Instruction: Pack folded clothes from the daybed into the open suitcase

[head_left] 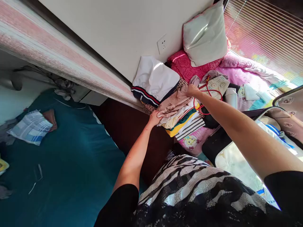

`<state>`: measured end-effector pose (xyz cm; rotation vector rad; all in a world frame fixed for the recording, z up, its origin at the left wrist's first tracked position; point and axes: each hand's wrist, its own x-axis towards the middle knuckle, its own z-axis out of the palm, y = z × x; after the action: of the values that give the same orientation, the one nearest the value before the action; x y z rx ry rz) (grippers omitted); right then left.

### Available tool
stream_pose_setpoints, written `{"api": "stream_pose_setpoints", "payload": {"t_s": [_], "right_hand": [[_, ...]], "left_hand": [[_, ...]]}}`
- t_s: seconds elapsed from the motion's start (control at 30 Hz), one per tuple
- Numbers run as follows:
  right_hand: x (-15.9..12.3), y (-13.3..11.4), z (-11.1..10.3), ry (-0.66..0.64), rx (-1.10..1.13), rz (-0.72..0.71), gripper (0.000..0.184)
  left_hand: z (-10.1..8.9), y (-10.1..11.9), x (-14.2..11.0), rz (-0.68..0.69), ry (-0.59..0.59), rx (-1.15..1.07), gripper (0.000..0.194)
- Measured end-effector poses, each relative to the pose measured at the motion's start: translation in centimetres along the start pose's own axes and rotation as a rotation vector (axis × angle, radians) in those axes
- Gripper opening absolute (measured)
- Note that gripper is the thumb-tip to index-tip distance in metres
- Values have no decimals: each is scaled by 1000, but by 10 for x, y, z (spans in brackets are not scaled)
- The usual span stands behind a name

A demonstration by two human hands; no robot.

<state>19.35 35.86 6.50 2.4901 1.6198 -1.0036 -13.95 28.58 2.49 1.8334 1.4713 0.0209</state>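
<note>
A dusty-pink garment with dark palm-tree prints (174, 101) lies on top of a pile of folded clothes (182, 124). My left hand (155, 118) grips its near left edge, fingers partly hidden by the cloth. At its far right end my right hand (193, 90) is closed on the same garment. Beneath show cream, green, yellow and black-striped fabrics. Directly behind lies a white garment with a navy and red striped band (157, 80), over brown patterned cloth (148, 108). A red cord (221, 94) loops beside my right forearm.
An open suitcase (233, 157) with clothes inside stands at the right. A white pillow (204, 34) leans on the wall above a crimson cushion (175, 61). To the left, a teal-sheeted bed (82, 157) holds a blue checked cloth (32, 126). Blinds (265, 34) cover the window.
</note>
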Motion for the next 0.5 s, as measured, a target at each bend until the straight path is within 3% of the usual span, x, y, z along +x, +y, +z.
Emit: {"api": "stream_pose_setpoints", "payload": {"t_s": [0.1,0.17,0.27,0.37,0.43,0.5], "right_hand": [[-7,2,5,35,41,87,51],[-15,23,6,179,111,158,59],[-37,89,2,475,189,417,60],[-62,169,-3,520,151,729,66],[-73,207,-2,504,136,773,64],[-77,224,6,461,139,676,63]], "left_hand": [[0,1,-2,3,3,25,18],[0,1,-3,0,-3,32,23],[1,-1,-4,-5,-2,26,28],[2,-2,-5,-38,11,22,27],[4,-4,-4,-54,24,26,27],[5,-4,-3,-55,40,44,26]]}}
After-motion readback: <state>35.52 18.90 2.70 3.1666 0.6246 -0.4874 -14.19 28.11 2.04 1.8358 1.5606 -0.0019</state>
